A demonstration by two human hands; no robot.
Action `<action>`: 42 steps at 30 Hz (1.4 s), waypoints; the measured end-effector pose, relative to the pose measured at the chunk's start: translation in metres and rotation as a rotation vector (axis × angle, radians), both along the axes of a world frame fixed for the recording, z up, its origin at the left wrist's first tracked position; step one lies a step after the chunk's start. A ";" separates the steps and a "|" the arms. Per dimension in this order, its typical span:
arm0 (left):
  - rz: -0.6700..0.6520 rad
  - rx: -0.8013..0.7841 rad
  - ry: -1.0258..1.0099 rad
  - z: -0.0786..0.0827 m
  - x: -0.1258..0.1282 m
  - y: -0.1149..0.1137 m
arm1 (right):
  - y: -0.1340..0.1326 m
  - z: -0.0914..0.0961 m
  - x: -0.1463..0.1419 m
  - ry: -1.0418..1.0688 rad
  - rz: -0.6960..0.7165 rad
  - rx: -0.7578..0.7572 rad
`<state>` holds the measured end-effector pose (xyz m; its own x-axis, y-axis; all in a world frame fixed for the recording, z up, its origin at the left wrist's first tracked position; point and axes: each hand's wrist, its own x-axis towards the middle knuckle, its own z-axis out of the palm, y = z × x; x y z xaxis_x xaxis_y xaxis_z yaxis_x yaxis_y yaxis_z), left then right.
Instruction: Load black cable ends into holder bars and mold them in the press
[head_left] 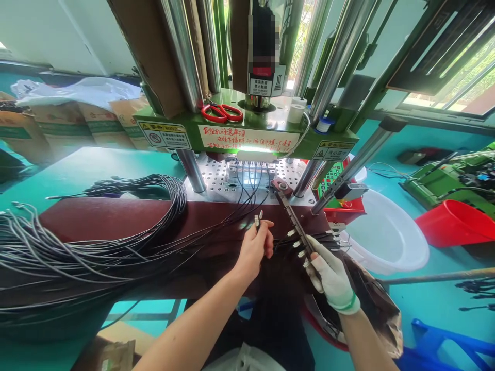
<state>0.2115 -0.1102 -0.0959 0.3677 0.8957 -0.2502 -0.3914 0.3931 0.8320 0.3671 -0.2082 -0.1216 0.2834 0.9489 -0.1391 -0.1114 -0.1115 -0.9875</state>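
Note:
My bare left hand (256, 246) is closed in a pinch on a few black cable ends with metal plugs (258, 220), held upright above the dark red table (116, 219). My right hand (331, 275), in a white glove, grips the near end of a long dark metal fixture bar (296, 221) that carries several cable plugs along its side. The bar slants away toward the perforated steel plate (216, 180) of the green moulding machine (247, 136). A thick bundle of black cables (77, 252) lies across the table on the left.
Red-handled scissors (221, 113) and tape rolls (297, 110) rest on the machine's green deck between chrome columns. A white basin (386, 237) and a red tub (452, 222) sit on the teal floor at right. Cardboard boxes (62, 129) stand at back left.

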 end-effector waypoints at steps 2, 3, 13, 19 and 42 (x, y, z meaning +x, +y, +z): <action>-0.098 -0.119 -0.130 -0.001 -0.004 0.004 | 0.000 0.001 0.001 0.013 0.005 0.000; -0.167 -0.181 -0.205 -0.003 -0.006 0.006 | 0.001 0.001 0.001 0.016 0.012 0.002; -0.312 -0.370 -0.466 -0.011 -0.011 0.011 | 0.000 0.000 0.002 0.043 0.030 -0.001; -0.226 -0.173 -0.188 -0.006 -0.007 0.010 | -0.001 0.000 0.001 0.025 0.022 0.002; -0.086 0.123 0.142 0.004 -0.007 0.017 | 0.001 0.001 0.004 0.006 0.066 -0.063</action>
<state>0.2049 -0.0934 -0.0921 0.4130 0.8895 -0.1956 -0.2356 0.3119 0.9204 0.3708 -0.2073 -0.1204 0.2195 0.9549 -0.2002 -0.1075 -0.1803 -0.9777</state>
